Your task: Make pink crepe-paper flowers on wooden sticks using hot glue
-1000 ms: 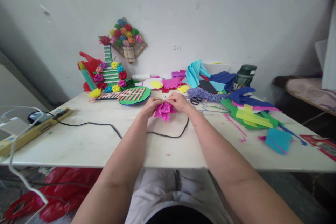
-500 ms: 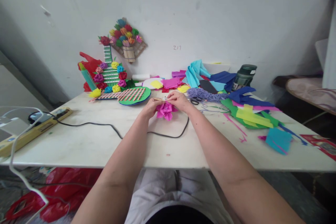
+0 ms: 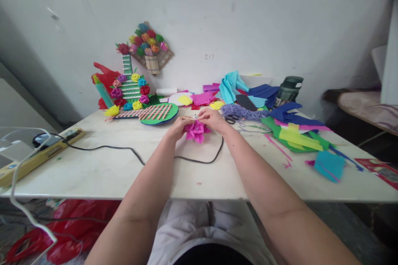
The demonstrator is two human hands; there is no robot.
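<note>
A bright pink paper flower (image 3: pixel 197 132) hangs petals-down between my hands, above the middle of the table. My left hand (image 3: pixel 180 127) is closed at its upper left side, and a thin tan stick (image 3: pixel 188 118) shows along those fingers. From the right, my right hand (image 3: pixel 210 117) pinches at the top of the flower, the fingertips of both hands nearly meeting. Something small and pale sits between the fingertips, too small to make out. The fingers hide the flower's base.
A black cord (image 3: pixel 202 161) curves across the table below the flower. Purple yarn (image 3: pixel 244 112) and black scissors (image 3: pixel 230 120) lie right of my hands. Green and yellow paper (image 3: pixel 298 138) is further right, a dark bottle (image 3: pixel 289 91) behind. A guitar-shaped craft (image 3: pixel 158 112) lies left.
Hardly anything differs. Both hands stay at the pink flower in nearly the same pose, and the whole view has shifted very slightly.
</note>
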